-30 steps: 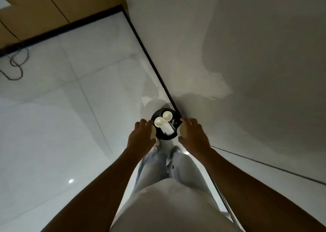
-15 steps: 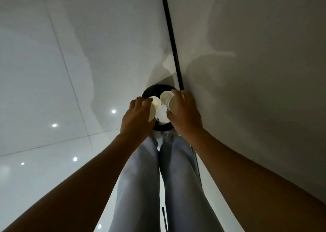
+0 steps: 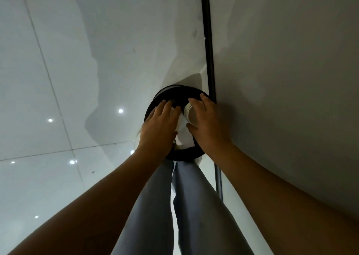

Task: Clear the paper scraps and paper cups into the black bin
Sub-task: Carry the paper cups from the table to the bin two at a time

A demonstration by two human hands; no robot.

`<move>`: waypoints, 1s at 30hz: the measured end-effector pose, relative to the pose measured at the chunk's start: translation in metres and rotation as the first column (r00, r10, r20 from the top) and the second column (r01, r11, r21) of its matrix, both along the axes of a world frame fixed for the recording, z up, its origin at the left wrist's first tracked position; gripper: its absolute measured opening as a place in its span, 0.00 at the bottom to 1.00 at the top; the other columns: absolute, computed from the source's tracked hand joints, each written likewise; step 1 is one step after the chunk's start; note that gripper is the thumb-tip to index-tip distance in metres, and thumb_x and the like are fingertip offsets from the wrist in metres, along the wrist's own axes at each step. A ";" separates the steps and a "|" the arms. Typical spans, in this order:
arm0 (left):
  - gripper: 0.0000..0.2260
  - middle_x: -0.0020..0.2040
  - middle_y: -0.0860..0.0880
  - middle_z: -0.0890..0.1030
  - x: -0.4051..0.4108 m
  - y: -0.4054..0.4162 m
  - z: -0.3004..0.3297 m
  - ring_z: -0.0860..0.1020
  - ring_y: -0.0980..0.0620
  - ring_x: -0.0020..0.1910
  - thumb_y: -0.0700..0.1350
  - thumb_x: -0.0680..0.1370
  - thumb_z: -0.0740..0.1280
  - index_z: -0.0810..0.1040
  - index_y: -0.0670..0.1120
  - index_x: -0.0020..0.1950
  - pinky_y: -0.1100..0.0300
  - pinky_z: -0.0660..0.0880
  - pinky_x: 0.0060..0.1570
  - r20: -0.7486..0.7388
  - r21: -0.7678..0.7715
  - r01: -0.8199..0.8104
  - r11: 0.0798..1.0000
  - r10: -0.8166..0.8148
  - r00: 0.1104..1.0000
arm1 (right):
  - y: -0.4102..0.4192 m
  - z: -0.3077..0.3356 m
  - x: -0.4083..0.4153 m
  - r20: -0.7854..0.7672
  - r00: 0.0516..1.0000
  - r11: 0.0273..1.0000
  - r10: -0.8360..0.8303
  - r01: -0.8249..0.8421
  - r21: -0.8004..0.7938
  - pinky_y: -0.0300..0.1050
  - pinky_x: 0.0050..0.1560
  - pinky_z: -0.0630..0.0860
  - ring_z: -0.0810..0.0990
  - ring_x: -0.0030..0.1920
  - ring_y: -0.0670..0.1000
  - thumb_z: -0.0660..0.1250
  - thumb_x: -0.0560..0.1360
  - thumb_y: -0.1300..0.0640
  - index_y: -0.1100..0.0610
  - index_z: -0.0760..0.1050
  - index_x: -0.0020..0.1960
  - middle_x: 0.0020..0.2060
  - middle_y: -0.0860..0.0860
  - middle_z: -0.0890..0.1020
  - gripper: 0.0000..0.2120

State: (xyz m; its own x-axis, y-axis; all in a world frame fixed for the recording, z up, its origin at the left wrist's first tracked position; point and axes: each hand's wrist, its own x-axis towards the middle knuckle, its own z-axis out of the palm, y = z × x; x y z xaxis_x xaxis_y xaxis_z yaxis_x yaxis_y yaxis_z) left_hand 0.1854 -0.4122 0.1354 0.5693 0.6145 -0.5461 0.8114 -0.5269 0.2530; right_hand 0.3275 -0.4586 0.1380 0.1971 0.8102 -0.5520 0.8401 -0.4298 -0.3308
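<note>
The round black bin (image 3: pixel 181 91) stands on the floor against the wall, just in front of my feet. My right hand (image 3: pixel 208 126) grips a white paper cup (image 3: pixel 191 113) lying on its side over the bin's mouth. My left hand (image 3: pixel 158 127) is stretched over the left half of the opening with fairly straight fingers. A bit of white shows at its fingertips, and what is under the palm is hidden. White paper (image 3: pixel 184 137) lies inside the bin between my two hands.
A grey wall (image 3: pixel 281 80) rises on the right, with a black skirting strip (image 3: pixel 208 41) along its foot. Glossy white floor tiles (image 3: pixel 58 99) spread to the left. My legs in grey trousers (image 3: pixel 174 206) stand right behind the bin.
The view has closed in on the bin. Both hands went lower over its mouth. The cup in my left hand is no longer visible, and the cups in the bin are now covered.
</note>
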 end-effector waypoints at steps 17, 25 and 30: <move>0.30 0.79 0.47 0.51 -0.054 -0.018 0.201 0.48 0.48 0.78 0.50 0.81 0.60 0.50 0.46 0.78 0.54 0.46 0.75 -0.018 -0.078 -0.275 0.958 0.274 0.961 | 0.015 0.186 -0.027 0.033 0.972 0.967 0.234 -0.229 -0.111 0.55 0.70 0.63 0.65 0.70 0.58 0.64 0.77 0.55 0.54 0.58 0.76 0.72 0.55 0.67 0.30; 0.23 0.74 0.46 0.64 -0.090 -0.046 0.393 0.61 0.47 0.73 0.47 0.80 0.60 0.61 0.45 0.74 0.55 0.58 0.71 0.024 0.032 -0.565 0.824 0.565 0.825 | 0.040 0.392 -0.087 -0.012 0.844 0.844 0.536 -0.536 0.007 0.53 0.63 0.71 0.69 0.66 0.59 0.65 0.77 0.52 0.53 0.60 0.75 0.69 0.55 0.69 0.29; 0.22 0.73 0.46 0.65 -0.150 -0.081 0.461 0.62 0.47 0.72 0.47 0.79 0.61 0.63 0.45 0.72 0.55 0.59 0.71 0.021 0.116 -0.722 0.682 0.725 0.688 | 0.034 0.466 -0.161 0.005 0.737 0.737 0.676 -0.676 0.018 0.52 0.60 0.71 0.70 0.65 0.58 0.64 0.77 0.53 0.53 0.59 0.75 0.68 0.55 0.69 0.28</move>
